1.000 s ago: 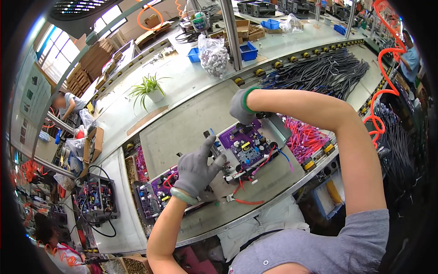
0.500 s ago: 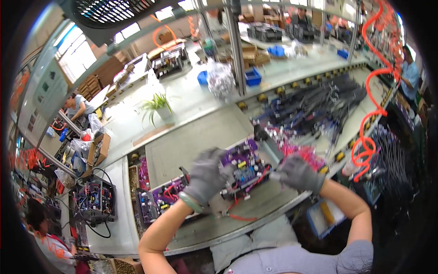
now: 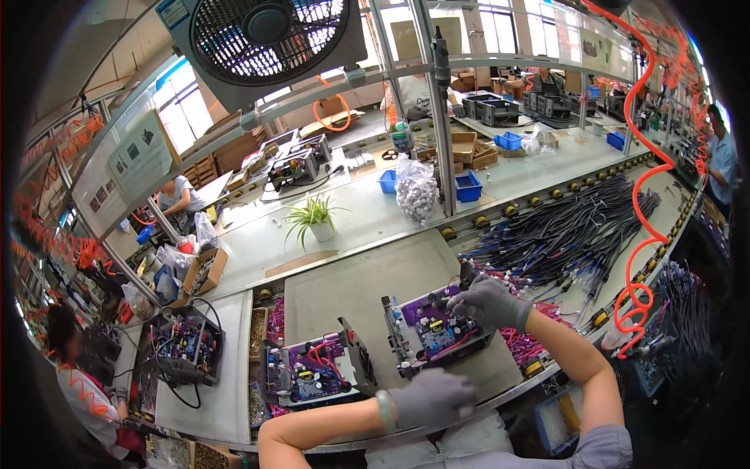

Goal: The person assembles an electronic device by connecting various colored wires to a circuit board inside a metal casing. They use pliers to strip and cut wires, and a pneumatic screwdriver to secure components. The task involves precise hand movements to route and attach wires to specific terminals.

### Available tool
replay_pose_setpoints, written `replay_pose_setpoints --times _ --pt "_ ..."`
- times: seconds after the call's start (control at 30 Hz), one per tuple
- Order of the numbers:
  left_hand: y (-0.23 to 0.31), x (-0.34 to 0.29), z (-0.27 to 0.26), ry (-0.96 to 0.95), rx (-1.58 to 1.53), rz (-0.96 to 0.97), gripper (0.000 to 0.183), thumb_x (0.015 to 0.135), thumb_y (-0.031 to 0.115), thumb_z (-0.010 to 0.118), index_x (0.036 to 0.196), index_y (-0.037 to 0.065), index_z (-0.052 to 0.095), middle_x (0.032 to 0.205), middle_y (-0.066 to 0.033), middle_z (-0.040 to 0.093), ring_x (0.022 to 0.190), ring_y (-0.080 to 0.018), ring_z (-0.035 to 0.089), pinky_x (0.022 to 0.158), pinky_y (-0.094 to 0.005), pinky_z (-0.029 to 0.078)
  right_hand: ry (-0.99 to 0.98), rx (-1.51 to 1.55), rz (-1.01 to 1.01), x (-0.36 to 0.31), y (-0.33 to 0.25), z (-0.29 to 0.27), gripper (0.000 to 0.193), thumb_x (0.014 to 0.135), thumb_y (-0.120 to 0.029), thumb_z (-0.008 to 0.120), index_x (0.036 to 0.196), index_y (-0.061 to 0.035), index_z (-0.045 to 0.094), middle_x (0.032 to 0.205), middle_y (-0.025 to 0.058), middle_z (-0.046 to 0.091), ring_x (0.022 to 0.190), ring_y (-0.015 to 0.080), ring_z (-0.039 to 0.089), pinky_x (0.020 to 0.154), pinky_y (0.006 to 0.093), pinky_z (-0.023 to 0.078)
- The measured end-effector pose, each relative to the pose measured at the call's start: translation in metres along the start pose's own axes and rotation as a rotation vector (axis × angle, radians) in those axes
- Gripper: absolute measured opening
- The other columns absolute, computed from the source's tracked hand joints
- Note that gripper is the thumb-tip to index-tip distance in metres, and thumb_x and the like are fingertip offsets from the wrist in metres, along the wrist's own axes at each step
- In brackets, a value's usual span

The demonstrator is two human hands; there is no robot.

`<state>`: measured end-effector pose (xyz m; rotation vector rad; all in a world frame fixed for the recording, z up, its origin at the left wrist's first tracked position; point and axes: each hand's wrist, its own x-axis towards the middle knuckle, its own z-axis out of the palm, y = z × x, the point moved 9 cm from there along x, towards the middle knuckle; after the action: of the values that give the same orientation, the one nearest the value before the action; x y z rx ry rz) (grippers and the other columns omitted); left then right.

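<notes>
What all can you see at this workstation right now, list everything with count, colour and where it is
circuit board units: two, purple boards in black frames, on the grey mat; another to its left
cable bundle: one heap, black, right of the mat
pink connectors: a pile, right of the board
potted plant: one, green, behind the mat
fan: one, black, overhead
coiled hose: one, orange, right side
blue bins: two, behind the post
left hand: grey glove, at the near mat edge
right hand: grey glove, on the board
</notes>
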<state>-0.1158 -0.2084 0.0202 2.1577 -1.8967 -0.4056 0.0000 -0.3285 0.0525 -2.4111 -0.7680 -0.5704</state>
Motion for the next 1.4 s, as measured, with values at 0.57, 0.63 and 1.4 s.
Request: replay_pose_setpoints --times 0.57,0.63,1.4 --pt "-0.089 0.067 -0.095 0.384 0.67 -0.225 0.013 0.086 0.023 0.063 0.089 0.01 0.061 0.075 -0.0073 0.065 0.066 -0.0274 0.065 0.064 -0.041 0.048 0.057 -0.067 0.083 -0.014 0.015 -0.001 0.014 0.079 -0.025 0.075 0.085 -0.0148 0.067 0.079 0.0063 0.068 0.084 0.0289 0.067 0.085 0.0396 0.05" --pt "-0.103 0.062 -0.092 0.37 0.638 -0.286 0.012 0.086 0.022 0.062 0.087 0.01 0.062 0.075 -0.0079 0.065 0.067 -0.0274 0.066 0.064 -0.0414 0.048 0.074 -0.084 0.085 -0.014 0.011 -0.003 0.014 0.079 -0.026 0.075 0.084 -0.0144 0.067 0.08 0.0069 0.069 0.085 0.0288 0.067 0.086 0.0405 0.05" --pt "-0.158 -0.03 -0.065 0.234 -0.143 -0.765 0.081 0.067 0.055 0.077 0.133 0.012 0.056 0.144 -0.0209 0.041 0.128 -0.0388 0.048 0.106 -0.0452 0.042 -0.481 -0.451 -0.029 0.02 0.007 0.043 0.003 0.074 -0.016 0.065 0.073 -0.0136 0.067 0.07 0.0059 0.066 0.077 0.0275 0.066 0.087 0.0372 0.047"
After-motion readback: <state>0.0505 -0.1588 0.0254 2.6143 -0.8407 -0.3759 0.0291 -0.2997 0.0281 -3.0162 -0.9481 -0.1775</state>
